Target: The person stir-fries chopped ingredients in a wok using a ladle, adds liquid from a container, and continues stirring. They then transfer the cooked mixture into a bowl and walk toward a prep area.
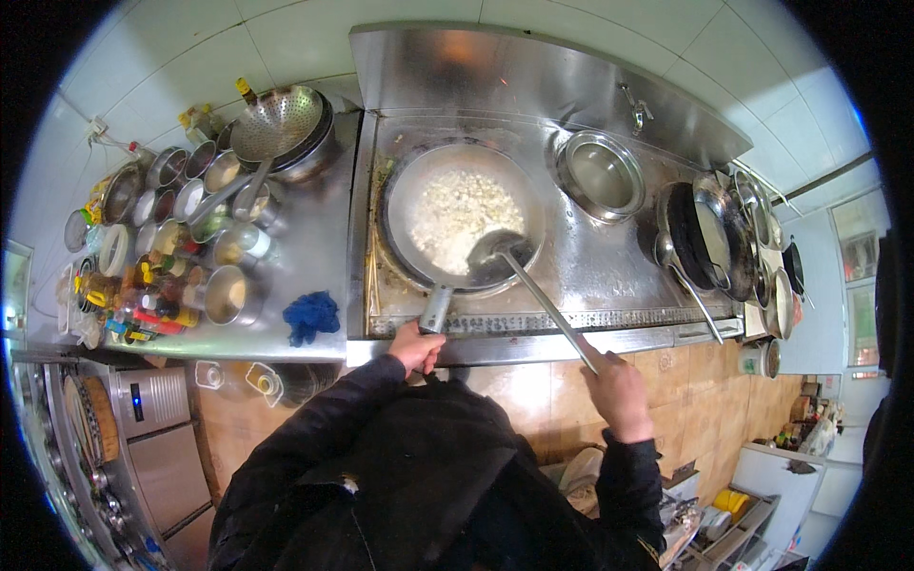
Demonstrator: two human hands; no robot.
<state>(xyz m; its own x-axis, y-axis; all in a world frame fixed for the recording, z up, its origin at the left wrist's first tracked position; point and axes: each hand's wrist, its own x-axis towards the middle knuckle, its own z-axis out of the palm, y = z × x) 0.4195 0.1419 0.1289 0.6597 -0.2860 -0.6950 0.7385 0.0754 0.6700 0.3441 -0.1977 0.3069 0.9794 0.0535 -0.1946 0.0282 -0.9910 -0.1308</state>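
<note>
A large metal wok (403,246) sits on the stainless steel range, its tube handle pointing towards me. My left hand (416,347) grips the end of that handle. Pale, small pieces of food (464,207) lie in whitish liquid in the wok. The long shaft of a metal ladle (546,303) is held in my right hand (620,392), out to the right of the wok. The ladle's bowl rests in the wok at its lower right, over part of the food; what the bowl holds cannot be told.
Right of the wok stands a round metal pot (605,178) of liquid, below a tap (635,110). Stacked woks and a second ladle (685,278) are farther right. On the left counter are a perforated strainer (282,125), seasoning bowls, bottles and a blue cloth (311,317).
</note>
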